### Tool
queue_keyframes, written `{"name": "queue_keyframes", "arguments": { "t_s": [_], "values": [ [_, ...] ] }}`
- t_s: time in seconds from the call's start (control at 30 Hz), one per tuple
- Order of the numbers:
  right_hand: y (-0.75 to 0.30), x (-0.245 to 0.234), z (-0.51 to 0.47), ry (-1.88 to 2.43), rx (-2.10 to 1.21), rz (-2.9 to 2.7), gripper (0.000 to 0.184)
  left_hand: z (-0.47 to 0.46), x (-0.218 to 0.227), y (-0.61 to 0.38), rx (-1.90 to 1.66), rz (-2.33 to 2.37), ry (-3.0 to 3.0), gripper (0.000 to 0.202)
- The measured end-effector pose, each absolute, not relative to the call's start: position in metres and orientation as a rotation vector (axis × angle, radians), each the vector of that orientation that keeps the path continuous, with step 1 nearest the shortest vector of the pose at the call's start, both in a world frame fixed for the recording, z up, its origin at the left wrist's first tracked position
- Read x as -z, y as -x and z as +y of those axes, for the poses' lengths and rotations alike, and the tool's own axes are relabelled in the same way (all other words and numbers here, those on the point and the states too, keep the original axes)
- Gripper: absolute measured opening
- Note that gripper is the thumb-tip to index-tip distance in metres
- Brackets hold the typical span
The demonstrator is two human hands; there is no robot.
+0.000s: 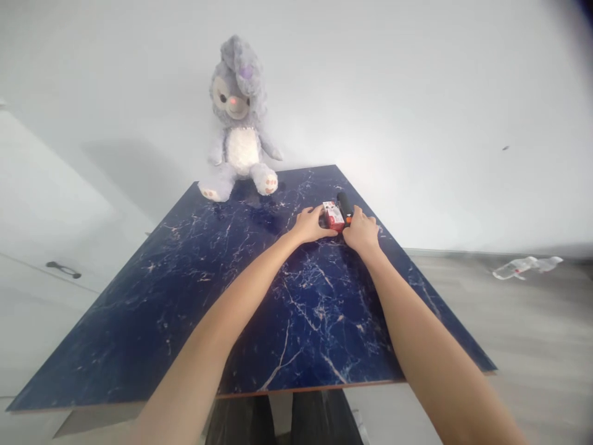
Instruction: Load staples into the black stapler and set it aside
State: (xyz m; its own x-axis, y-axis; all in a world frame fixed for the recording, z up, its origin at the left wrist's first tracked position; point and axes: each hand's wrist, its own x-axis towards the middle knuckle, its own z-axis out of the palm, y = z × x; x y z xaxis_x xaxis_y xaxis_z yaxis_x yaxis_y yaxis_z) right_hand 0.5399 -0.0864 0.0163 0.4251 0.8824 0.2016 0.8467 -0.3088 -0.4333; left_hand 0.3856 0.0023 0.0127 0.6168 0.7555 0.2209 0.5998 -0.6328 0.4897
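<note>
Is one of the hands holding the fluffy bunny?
No, the left hand and right hand are at the red-and-white box, while the bunny sits apart at the far edge of the table.

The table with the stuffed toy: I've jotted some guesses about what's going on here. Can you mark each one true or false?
1. A plush toy sits at the far edge of the table. True.
2. The left hand and the right hand are close together at a small red and white box. True.
3. The table top is plain white. False: it is dark blue with pale marble veins.
4. The left hand is gripping the plush toy. False: it is at the box, well apart from the toy.
5. Something clear, like a plastic bottle, lies on the floor to the right. True.
</note>
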Motion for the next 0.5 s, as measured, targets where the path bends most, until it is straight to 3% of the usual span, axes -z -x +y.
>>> {"name": "queue_keyframes", "arguments": {
  "t_s": [0.17,0.23,0.33,0.5],
  "values": [
    [-0.545,-0.014,-0.091,2.142,0.055,-1.309,0.062,-0.007,-0.012,-0.383,-0.662,1.134,-2.573,0.102],
    [-0.538,-0.018,-0.093,2.025,0.19,-1.264,0.056,-0.017,-0.014,-0.361,-0.772,1.159,-2.64,0.084],
    [-0.516,-0.024,-0.095,1.803,0.332,-1.303,0.044,-0.036,-0.017,-0.308,-0.939,1.152,-2.73,0.041],
    [-0.453,-0.022,-0.104,1.425,0.272,-1.83,0.024,-0.058,-0.019,-0.198,-0.9,1.26,-2.743,0.019]
  ]
}}
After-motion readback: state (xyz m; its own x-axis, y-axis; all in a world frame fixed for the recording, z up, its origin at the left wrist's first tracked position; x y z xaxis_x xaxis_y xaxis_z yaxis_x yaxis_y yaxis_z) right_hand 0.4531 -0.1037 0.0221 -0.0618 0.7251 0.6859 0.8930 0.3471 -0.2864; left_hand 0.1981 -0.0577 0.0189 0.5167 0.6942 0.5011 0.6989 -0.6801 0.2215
